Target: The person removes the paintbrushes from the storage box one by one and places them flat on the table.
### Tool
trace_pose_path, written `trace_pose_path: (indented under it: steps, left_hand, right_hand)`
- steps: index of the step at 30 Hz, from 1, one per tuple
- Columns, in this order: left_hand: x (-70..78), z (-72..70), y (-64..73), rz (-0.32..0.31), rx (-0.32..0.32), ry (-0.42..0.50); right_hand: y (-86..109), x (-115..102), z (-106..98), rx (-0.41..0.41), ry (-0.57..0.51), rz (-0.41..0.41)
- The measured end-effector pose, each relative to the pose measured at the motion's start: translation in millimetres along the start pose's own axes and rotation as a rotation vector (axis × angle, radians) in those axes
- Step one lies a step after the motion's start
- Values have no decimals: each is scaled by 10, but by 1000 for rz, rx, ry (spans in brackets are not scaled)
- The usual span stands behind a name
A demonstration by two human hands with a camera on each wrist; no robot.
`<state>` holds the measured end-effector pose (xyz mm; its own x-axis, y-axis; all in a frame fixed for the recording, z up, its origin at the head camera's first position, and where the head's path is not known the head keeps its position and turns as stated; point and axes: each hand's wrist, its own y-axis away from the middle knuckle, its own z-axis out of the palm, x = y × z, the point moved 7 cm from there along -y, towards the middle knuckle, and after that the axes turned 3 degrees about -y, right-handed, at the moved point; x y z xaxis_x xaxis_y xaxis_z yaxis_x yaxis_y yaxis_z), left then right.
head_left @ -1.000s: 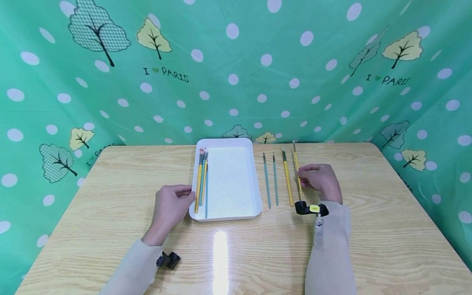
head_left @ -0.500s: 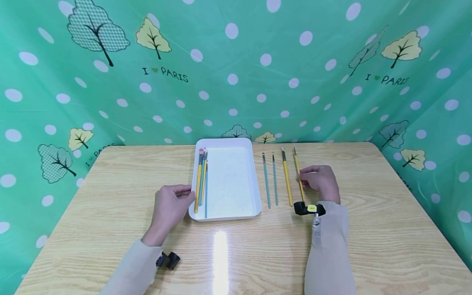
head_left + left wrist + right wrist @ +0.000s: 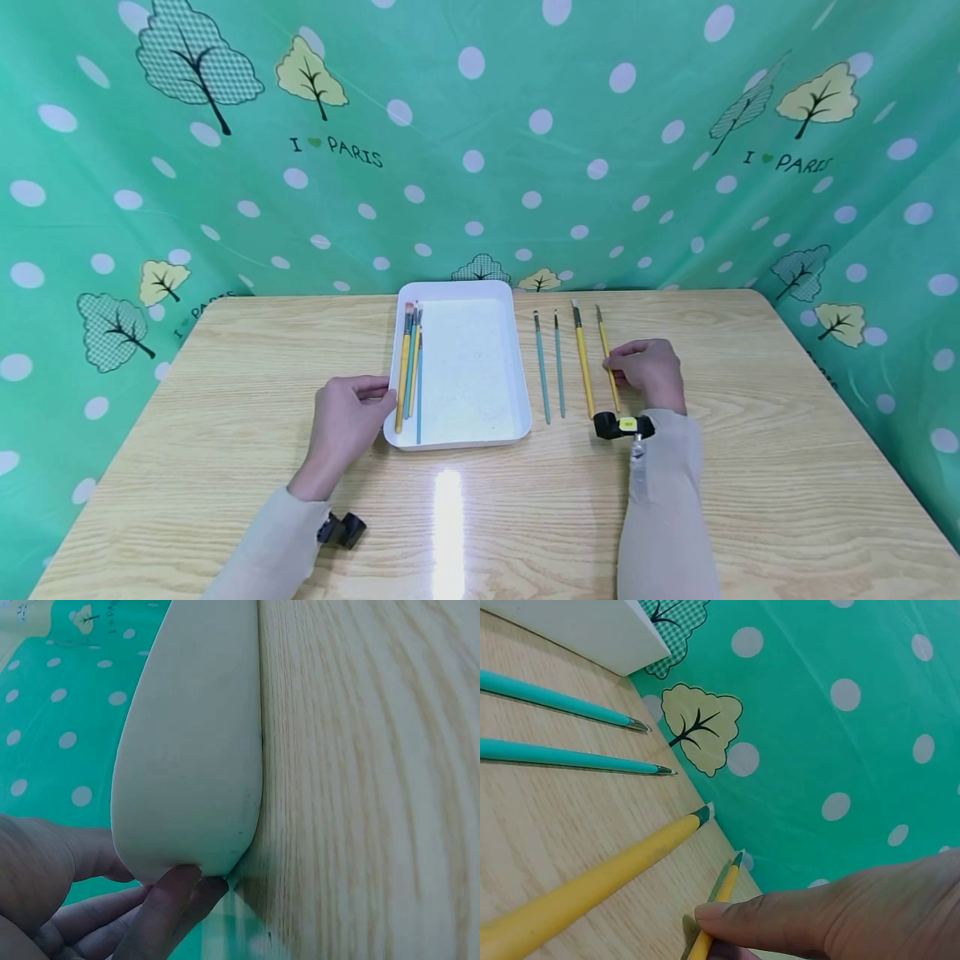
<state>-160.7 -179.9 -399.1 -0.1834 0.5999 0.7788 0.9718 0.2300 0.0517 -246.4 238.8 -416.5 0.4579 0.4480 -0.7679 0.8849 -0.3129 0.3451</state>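
Note:
My left hand [image 3: 348, 421] pinches the left wall of a white tray [image 3: 468, 440] near its front corner. The left wrist view shows fingers [image 3: 169, 904] against the outside of the tray wall [image 3: 191, 742]. Several yellow and blue paintbrushes [image 3: 403, 379] lie along the tray's left side. To the right of the tray, my right hand [image 3: 648, 371] pinches a thin yellow paintbrush [image 3: 604, 333] by its handle, bristles pointing away from me. In the right wrist view the thumb [image 3: 735, 915] presses on this brush, which lies at or just over the table.
Left of the held brush lie a thicker yellow paintbrush [image 3: 583, 362] and two blue paintbrushes, one [image 3: 559, 367] nearer the hand and one [image 3: 542, 371] nearer the tray. A green dotted curtain [image 3: 480, 167] hangs along the wooden table's [image 3: 525, 517] back edge.
My right hand has brought the thin yellow paintbrush down and slightly toward me, its handle end swinging a little right. The left hand and tray have stayed in place.

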Motion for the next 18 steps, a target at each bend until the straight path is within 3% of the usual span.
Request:
trace_pose_path:
  steps: [18]
  left_hand:
    - [28,-19,20,6,-3,0]
  right_hand:
    - [34,-28,2,53,30,1]
